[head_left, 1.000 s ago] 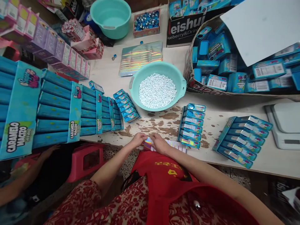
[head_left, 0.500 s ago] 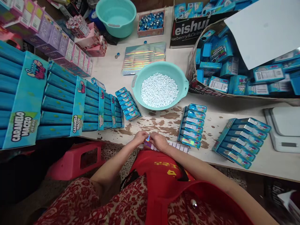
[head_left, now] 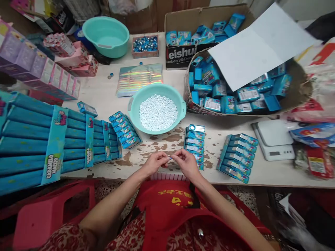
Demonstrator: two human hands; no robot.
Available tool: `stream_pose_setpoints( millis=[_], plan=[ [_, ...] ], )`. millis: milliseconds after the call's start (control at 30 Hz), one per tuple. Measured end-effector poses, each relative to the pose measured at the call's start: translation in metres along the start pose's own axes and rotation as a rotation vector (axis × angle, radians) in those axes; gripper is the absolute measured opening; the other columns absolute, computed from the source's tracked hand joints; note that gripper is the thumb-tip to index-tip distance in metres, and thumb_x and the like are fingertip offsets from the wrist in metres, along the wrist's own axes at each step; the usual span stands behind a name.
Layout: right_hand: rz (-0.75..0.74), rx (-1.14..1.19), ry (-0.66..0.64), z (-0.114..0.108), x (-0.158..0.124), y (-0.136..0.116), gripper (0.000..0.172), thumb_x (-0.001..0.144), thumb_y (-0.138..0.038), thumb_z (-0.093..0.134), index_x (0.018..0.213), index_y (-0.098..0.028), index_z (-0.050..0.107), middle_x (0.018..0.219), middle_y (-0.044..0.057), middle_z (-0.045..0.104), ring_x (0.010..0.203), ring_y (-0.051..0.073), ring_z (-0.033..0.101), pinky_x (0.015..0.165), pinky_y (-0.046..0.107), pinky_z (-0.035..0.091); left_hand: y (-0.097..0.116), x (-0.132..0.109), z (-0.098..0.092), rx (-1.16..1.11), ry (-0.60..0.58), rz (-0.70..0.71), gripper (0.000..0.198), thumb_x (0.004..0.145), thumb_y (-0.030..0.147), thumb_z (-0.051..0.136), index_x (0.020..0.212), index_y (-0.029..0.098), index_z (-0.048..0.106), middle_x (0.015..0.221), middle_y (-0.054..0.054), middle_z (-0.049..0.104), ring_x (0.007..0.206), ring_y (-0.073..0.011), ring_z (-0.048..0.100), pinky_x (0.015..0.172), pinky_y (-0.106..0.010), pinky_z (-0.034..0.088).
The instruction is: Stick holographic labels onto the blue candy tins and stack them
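Observation:
My left hand (head_left: 156, 163) and my right hand (head_left: 186, 163) meet fingertip to fingertip above the table's front edge, both closed in a pinch. Between them shows a small shiny bluish piece (head_left: 170, 158), too small to name, perhaps a sticker. Below the hands, against the red apron, lies a strip with a row of pale rectangles (head_left: 169, 176), partly covered. Just beyond my right hand stands a display tray of blue candy tins (head_left: 195, 143). A second such tray (head_left: 125, 129) is to the left. Behind the hands sits a turquoise basin (head_left: 132, 115) of white candies (head_left: 158, 112).
Blue display boxes (head_left: 56, 139) line the left side. An open carton (head_left: 204, 111) of blue tins is at back right under a white sheet (head_left: 259, 45). Another tray of tins (head_left: 237, 158) and a scale (head_left: 274, 139) stand right. Iridescent sheets (head_left: 138, 78) lie behind the basin.
Both hands have lifted from the strip at the table edge, fingertips now together around the small piece. The camera view has shifted, showing more of the right side.

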State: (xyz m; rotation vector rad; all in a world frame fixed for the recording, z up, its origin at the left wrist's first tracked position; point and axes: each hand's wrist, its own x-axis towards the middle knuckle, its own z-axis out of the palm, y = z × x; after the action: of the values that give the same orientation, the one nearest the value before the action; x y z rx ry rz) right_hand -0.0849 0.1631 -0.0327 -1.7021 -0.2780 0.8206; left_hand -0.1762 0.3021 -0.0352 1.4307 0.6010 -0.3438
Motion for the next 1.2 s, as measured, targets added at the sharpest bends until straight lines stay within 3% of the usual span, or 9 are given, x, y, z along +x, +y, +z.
stream_pose_setpoints(
  millis=[133,300,500,667,833,967,1100,1200],
  plan=[
    [-0.054,-0.077,0.300,-0.018,0.013,0.005,0.027,0.073,-0.045,0.060,0.070,-0.019,0.057,0.064,-0.001,0.057,0.058,0.013,0.048,0.059,0.026,0.039,0.033,0.042,0.014,0.076,-0.032,0.008,0.028,0.074,0.043,0.056,0.080,0.015,0.057,0.055,0.004,0.053,0.047,-0.0086,0.046,0.047,-0.020,0.035],
    [-0.087,-0.226,0.575,-0.046,0.045,0.013,0.026,0.074,-0.045,0.058,0.071,-0.018,0.059,0.074,0.002,0.057,0.068,0.017,0.049,0.069,0.030,0.041,0.065,0.100,0.023,0.247,-0.093,0.127,0.023,0.076,0.033,0.053,0.092,0.017,0.050,0.055,0.005,0.052,0.048,-0.0097,0.047,0.047,-0.020,0.035],
    [-0.022,-0.431,0.748,-0.067,0.075,0.012,0.016,0.069,-0.035,0.063,0.067,-0.019,0.063,0.092,0.007,0.053,0.096,0.026,0.045,0.088,0.038,0.034,0.078,0.139,0.031,0.526,-0.115,0.243,0.018,0.078,0.016,0.043,0.097,0.017,0.044,0.058,0.005,0.053,0.052,-0.0111,0.047,0.051,-0.022,0.034],
    [0.028,-0.309,0.767,-0.068,0.086,0.023,0.011,0.066,-0.027,0.064,0.064,-0.017,0.059,0.095,0.008,0.049,0.098,0.023,0.048,0.091,0.034,0.034,0.072,0.150,0.036,0.514,-0.102,0.224,0.018,0.076,0.011,0.044,0.092,0.019,0.041,0.055,0.007,0.050,0.053,-0.0111,0.048,0.050,-0.021,0.035],
    [0.152,-0.263,0.754,-0.075,0.090,0.029,0.026,0.061,-0.031,0.068,0.078,-0.019,0.053,0.086,0.003,0.052,0.077,0.018,0.048,0.075,0.031,0.039,0.068,0.152,0.040,0.249,-0.136,0.025,0.017,0.082,0.015,0.045,0.096,0.019,0.036,0.055,0.007,0.050,0.044,-0.0086,0.047,0.047,-0.019,0.037],
    [0.096,-0.325,0.756,-0.078,0.089,0.030,0.026,0.062,-0.032,0.065,0.078,-0.020,0.049,0.087,0.003,0.052,0.076,0.018,0.048,0.075,0.031,0.038,0.058,0.153,0.043,0.361,-0.047,0.009,0.022,0.081,0.014,0.048,0.101,0.018,0.039,0.057,0.006,0.051,0.043,-0.0098,0.048,0.049,-0.021,0.039],
    [0.041,-0.270,0.765,-0.076,0.087,0.035,0.022,0.067,-0.031,0.056,0.084,-0.019,0.047,0.088,0.006,0.054,0.077,0.019,0.051,0.075,0.032,0.040,0.037,0.143,0.048,0.612,0.108,0.073,0.028,0.077,0.012,0.049,0.104,0.016,0.051,0.073,-0.004,0.061,0.070,-0.0199,0.060,0.067,-0.030,0.045],
    [0.001,-0.272,0.752,-0.075,0.087,0.039,0.028,0.070,-0.035,0.055,0.090,-0.018,0.046,0.091,0.007,0.056,0.078,0.019,0.052,0.073,0.032,0.041,0.023,0.129,0.058,0.708,0.223,0.161,0.046,0.077,0.011,0.045,0.123,0.018,0.048,0.108,-0.013,0.062,0.102,-0.0267,0.057,0.085,-0.036,0.043]
  ],
)
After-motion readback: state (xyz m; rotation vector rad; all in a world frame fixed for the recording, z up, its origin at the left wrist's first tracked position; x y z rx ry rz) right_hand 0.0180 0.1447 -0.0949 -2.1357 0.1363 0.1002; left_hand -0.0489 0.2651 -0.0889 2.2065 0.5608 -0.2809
